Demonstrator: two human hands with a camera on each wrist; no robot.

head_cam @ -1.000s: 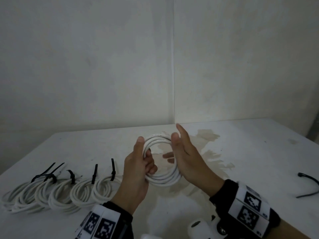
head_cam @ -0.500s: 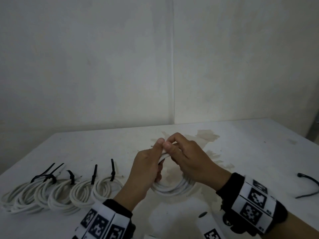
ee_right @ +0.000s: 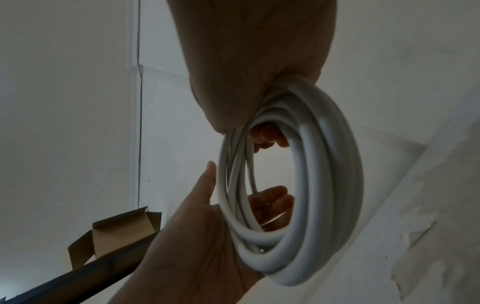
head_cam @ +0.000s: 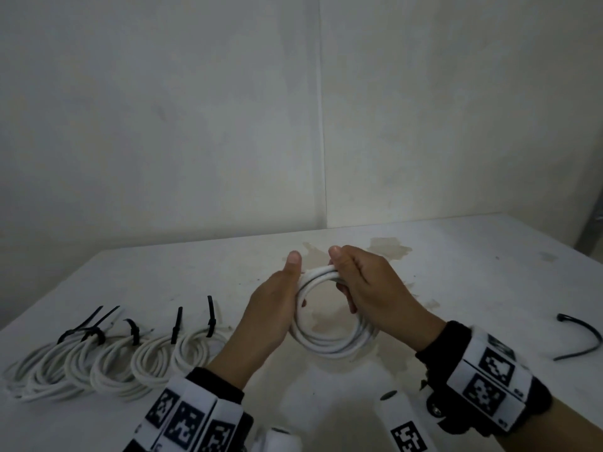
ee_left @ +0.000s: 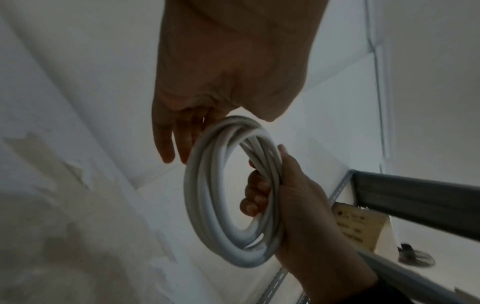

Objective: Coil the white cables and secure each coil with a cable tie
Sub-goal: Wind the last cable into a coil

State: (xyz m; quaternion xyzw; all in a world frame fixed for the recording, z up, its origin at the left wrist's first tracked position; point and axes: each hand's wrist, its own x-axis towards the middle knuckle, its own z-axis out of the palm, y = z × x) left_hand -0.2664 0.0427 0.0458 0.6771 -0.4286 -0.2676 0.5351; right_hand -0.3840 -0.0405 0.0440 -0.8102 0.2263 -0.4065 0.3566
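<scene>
I hold the white cable coil above the stained surface, near its middle; my right hand is curled round the top of the loops, fingers through the ring, while my left hand cradles the left side, its fingers fairly straight behind the loops and the thumb raised; to do this well, I judge I should square the turns flat, keep one firm grip on the bundle and only then reach for the loose black cable tie lying well apart to my right; five tied coils lie in a row to my left; the cable's free ends are hidden in the loops, and my left fingertips are out of sight from above.
</scene>
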